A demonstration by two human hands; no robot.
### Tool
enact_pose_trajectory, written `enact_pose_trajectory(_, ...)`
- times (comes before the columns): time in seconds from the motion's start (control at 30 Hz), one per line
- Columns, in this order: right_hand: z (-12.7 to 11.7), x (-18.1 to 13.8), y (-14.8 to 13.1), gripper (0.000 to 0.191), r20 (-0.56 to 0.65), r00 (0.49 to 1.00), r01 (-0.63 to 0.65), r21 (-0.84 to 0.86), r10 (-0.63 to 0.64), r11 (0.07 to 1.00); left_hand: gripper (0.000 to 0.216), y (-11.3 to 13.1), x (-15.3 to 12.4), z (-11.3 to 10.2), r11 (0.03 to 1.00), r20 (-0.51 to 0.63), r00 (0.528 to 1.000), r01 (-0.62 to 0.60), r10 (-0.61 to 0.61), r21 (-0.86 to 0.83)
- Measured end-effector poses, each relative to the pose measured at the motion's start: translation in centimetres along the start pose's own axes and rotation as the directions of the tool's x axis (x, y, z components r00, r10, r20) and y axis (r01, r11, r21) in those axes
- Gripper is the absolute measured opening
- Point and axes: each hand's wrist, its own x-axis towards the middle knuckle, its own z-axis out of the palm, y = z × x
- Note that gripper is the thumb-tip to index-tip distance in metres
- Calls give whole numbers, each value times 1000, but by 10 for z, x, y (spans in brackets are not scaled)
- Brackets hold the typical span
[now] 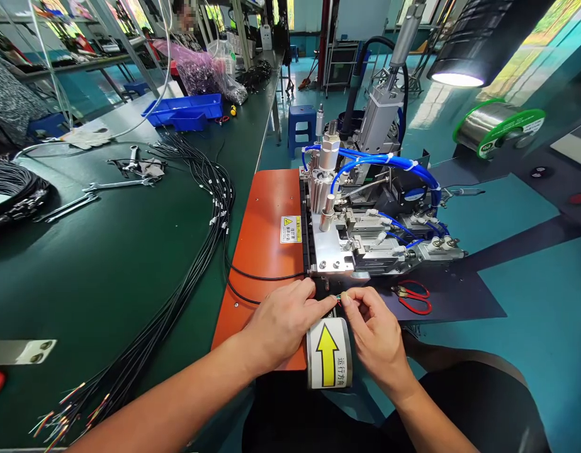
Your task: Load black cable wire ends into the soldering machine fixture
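At the front edge of the machine (366, 239), head view: both hands pinched thin wire ends.
The left hand (283, 321) and right hand (377, 336) were each pressed shut on the coloured wire ends (338, 297) of a black cable (257, 277), just beside the machine's slot on the orange plate (262, 233). Doing it well probably meant keeping the strands straight, level and fingertips clear of the clamp. Readable: yellow arrow label (328, 352) with Chinese characters; yellow warning sticker (291, 229), text too small. Red scissors (413, 297) lay near on the surface (106, 264).
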Motion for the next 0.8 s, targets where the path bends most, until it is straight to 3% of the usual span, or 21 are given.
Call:
enact_pose_trajectory(0.27, -2, 3, -4, 54, 102, 957, -285, 162, 271, 945, 37, 0, 2, -1, 1000, 9, 1000, 11, -11, 10)
enact_pose_trajectory(0.5, -9, 7, -8, 61, 178, 938, -324, 157, 296, 933, 38, 1, 1, 1, 1000, -8, 1000, 6, -6, 3)
enact_pose_trajectory(0.8, -11, 10, -7, 53, 203, 925, -354, 156, 321, 922, 36, 0, 1, -1, 1000, 13, 1000, 8, -7, -16)
